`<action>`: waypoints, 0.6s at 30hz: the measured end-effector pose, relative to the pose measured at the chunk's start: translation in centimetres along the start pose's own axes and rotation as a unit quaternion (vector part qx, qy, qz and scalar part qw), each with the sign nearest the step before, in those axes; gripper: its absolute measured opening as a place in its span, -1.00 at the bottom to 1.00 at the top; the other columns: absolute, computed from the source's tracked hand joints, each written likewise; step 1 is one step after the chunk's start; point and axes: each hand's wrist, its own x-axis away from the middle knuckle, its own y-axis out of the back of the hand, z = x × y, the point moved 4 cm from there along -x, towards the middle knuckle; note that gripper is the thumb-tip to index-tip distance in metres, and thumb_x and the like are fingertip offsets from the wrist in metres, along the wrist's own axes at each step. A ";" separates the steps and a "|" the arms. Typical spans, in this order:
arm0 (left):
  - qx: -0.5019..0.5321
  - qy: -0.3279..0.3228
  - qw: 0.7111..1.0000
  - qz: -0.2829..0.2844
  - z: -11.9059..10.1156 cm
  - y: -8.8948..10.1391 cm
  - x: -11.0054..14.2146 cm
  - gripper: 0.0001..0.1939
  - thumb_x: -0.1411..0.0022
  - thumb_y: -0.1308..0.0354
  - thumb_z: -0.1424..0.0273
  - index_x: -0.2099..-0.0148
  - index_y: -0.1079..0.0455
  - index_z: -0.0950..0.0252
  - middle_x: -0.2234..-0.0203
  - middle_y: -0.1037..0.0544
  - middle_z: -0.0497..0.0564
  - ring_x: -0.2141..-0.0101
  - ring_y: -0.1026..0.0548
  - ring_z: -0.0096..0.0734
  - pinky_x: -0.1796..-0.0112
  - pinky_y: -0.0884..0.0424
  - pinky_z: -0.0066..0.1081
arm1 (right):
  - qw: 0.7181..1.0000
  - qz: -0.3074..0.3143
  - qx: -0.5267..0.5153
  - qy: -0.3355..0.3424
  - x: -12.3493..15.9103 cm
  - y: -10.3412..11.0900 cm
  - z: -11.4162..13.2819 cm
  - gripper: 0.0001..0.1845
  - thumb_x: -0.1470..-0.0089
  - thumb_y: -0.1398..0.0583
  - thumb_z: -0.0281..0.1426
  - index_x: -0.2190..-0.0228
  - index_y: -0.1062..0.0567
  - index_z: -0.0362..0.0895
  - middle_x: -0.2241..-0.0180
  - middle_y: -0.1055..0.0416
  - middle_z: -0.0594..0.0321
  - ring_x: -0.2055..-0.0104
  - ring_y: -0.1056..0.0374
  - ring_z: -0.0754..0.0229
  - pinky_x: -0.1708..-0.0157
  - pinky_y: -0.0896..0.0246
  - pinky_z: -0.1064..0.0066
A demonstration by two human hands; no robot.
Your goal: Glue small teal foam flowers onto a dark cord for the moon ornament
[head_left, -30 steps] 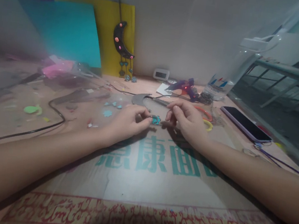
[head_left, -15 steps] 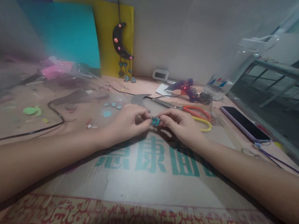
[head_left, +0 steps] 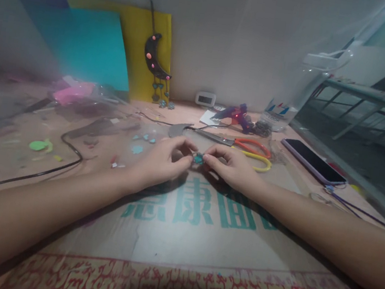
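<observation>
A small teal foam flower piece (head_left: 198, 158) is pinched between the fingertips of both hands, just above a flattened cardboard sheet (head_left: 199, 242) printed with green characters. My left hand (head_left: 163, 159) grips its left side with thumb and forefinger closed. On the other side my right hand (head_left: 232, 165) holds it, fingers curled. Both forearms rest on the cardboard.
Orange and yellow handled scissors (head_left: 246, 148) lie just behind my right hand. A purple glue gun (head_left: 236, 115), a clear bottle (head_left: 287, 101) and a phone (head_left: 312, 161) sit at the back right. A black cable (head_left: 51, 169), foam scraps (head_left: 41, 145) and coloured sheets (head_left: 84, 46) are left.
My right hand came in from the right and closed on the teal piece that my left hand was holding alone. The scissors behind it came into full view.
</observation>
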 end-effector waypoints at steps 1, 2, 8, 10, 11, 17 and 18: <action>0.048 0.027 0.998 0.006 0.2 -0.1 0.0 -0.73 -0.20 -0.09 0.34 0.05 -0.38 0.29 0.27 -0.58 0.04 0.25 -0.52 -0.29 0.20 -0.40 -0.33 | 1.000 -0.006 0.003 -0.005 0.0 0.0 -0.1 -0.77 -0.15 -0.14 -0.26 0.42 -0.43 -0.15 0.55 -0.42 0.32 0.60 -0.25 0.33 0.60 -0.11 0.49; 0.090 0.051 0.995 0.014 0.5 -0.2 0.0 -0.67 -0.22 -0.09 0.32 -0.02 -0.34 0.30 0.28 -0.58 0.04 0.28 -0.53 -0.31 0.25 -0.41 -0.36 | 1.000 -0.014 0.006 -0.012 0.0 0.1 -0.1 -0.76 -0.16 -0.13 -0.25 0.42 -0.43 -0.15 0.55 -0.42 0.32 0.61 -0.25 0.33 0.61 -0.11 0.49; 0.140 0.053 0.989 0.011 1.0 -0.4 0.0 -0.66 -0.31 -0.07 0.22 -0.05 -0.35 0.29 0.54 -0.44 -0.09 0.54 -0.40 -0.50 0.51 -0.27 -0.52 | 0.998 -0.043 0.044 -0.011 -0.2 0.3 -0.1 -0.76 -0.16 -0.13 -0.25 0.43 -0.43 -0.14 0.52 -0.45 0.28 0.54 -0.31 0.28 0.53 -0.16 0.46; 0.145 0.049 0.988 0.016 1.0 -0.4 0.1 -0.66 -0.32 -0.07 0.23 -0.05 -0.35 0.29 0.57 -0.40 -0.12 0.57 -0.36 -0.54 0.53 -0.24 -0.53 | 0.998 -0.048 0.044 -0.010 -0.1 0.4 0.0 -0.77 -0.15 -0.13 -0.27 0.44 -0.43 -0.14 0.52 -0.45 0.28 0.53 -0.31 0.28 0.52 -0.16 0.46; 0.152 0.048 0.987 0.022 1.0 -0.5 0.1 -0.66 -0.32 -0.08 0.22 -0.06 -0.34 0.29 0.57 -0.40 -0.12 0.58 -0.36 -0.54 0.54 -0.23 -0.54 | 0.998 -0.049 0.041 -0.012 -0.1 0.4 0.0 -0.77 -0.15 -0.13 -0.27 0.44 -0.43 -0.15 0.53 -0.44 0.28 0.53 -0.31 0.28 0.52 -0.16 0.45; 0.147 0.061 0.985 0.068 1.0 -1.0 0.3 -0.58 -0.31 -0.09 0.18 -0.13 -0.33 0.26 0.56 -0.46 -0.10 0.56 -0.41 -0.52 0.54 -0.26 -0.54 | 0.997 -0.054 0.049 0.010 -0.1 0.5 0.1 -0.76 -0.16 -0.11 -0.28 0.45 -0.44 -0.15 0.50 -0.45 0.26 0.47 -0.33 0.26 0.45 -0.18 0.43; 0.141 0.064 0.985 0.071 1.1 -1.0 0.3 -0.59 -0.31 -0.10 0.18 -0.12 -0.35 0.26 0.56 -0.47 -0.10 0.56 -0.42 -0.51 0.54 -0.26 -0.54 | 0.997 -0.056 0.053 0.015 -0.1 0.5 0.2 -0.75 -0.17 -0.11 -0.28 0.45 -0.44 -0.16 0.50 -0.45 0.26 0.47 -0.33 0.25 0.44 -0.19 0.43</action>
